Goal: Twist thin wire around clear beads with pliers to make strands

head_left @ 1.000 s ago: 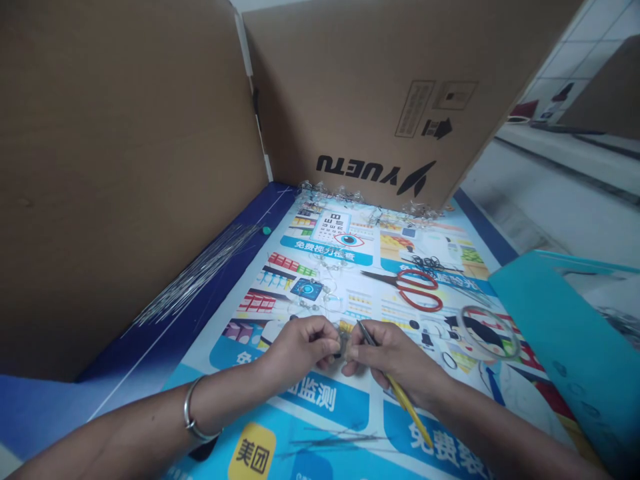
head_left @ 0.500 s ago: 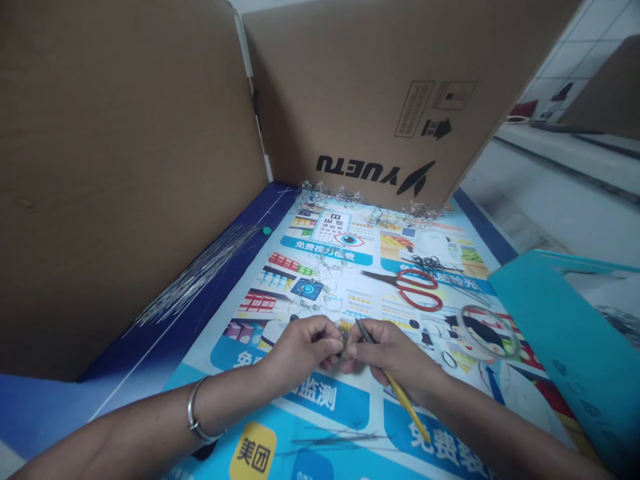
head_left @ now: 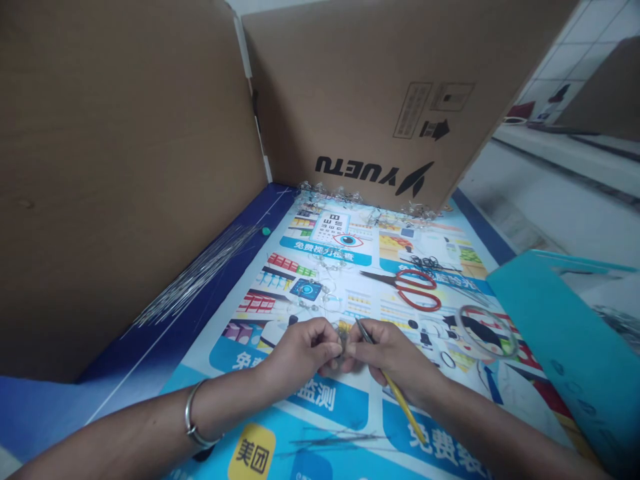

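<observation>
My left hand [head_left: 316,345] is closed in a pinch, thumb against forefinger, on a small greyish see-through piece [head_left: 343,335] whose details are too small to make out. My right hand [head_left: 387,350] meets it from the other side, its fingertips pinched at the same piece. Across the right palm lies a slim yellow-handled tool [head_left: 406,408] with a dark pointed tip, jutting up past the forefinger. Just beyond the hands, a strand of clear beads on thin wire [head_left: 325,297] rests on the printed sheet [head_left: 350,267]. Red-handled scissors [head_left: 417,290] lie to the right.
Cardboard panels [head_left: 370,87] stand at the back and left. Loose metal wires [head_left: 200,273] lie on the left; short dark wires [head_left: 335,440] lie near the front. A wire coil [head_left: 487,331] and turquoise box [head_left: 560,320] are right. Clear beaded pieces [head_left: 340,195] line the back.
Both hands keep almost the same pose, with only a slight shift of fingers at the small piece. The whole view has moved a little.
</observation>
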The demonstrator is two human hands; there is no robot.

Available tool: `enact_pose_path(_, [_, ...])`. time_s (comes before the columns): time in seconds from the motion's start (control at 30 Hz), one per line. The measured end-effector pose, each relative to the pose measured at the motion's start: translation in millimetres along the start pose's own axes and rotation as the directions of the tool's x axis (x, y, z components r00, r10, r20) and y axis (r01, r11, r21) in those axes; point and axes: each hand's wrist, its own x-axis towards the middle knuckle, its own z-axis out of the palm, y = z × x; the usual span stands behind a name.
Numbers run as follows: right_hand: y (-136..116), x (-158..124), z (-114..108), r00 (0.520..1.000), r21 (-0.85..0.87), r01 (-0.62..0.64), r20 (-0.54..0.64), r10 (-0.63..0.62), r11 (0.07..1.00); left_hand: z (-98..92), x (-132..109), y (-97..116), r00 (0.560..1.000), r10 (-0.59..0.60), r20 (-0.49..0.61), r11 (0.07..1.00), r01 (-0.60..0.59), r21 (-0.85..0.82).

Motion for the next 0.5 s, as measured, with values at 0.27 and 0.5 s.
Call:
enact_pose_path(0.27, [0.7,0.7,-0.6,1.0,0.017,0.008,-0.011,-0.007,1.0,2.0,-1.3,0.4,1.0,-0.013,-0.024,1.0,0.013,0.014])
enact_pose_path(0.5, [-3.3,0.5,-0.7,1.0,0.035,-0.001,0.006,0.001,0.999,0.1,-1.6,2.0,1.0,-0.007,-0.017,0.998,0.008,0.068])
